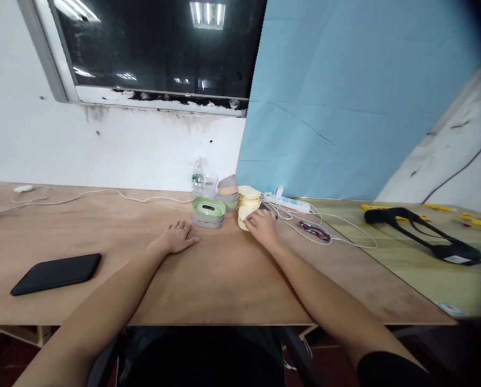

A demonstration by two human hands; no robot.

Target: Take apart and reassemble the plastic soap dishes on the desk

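My left hand (178, 237) lies flat on the wooden table with its fingers spread, and nothing is in it. Just beyond it stands a short stack of oval grey plastic pieces (208, 220), topped by a green oval tray (209, 206) with a slot in its middle. My right hand (263, 228) is at a pile of pale yellow plastic trays (248, 194), its thumb and fingers closed on a tray at the near side. Part of that tray is hidden by the fingers. Behind, grey, peach and green pieces (228, 191) are stacked, the upper ones tilted.
A plastic bottle (198, 171) stands by the wall beside clear pieces (208, 185). A black phone (57, 274) lies at left. A white power strip (289, 203), cables and a dark red object (315, 231) lie at right, then a black strap frame (426, 236) and yellow items.
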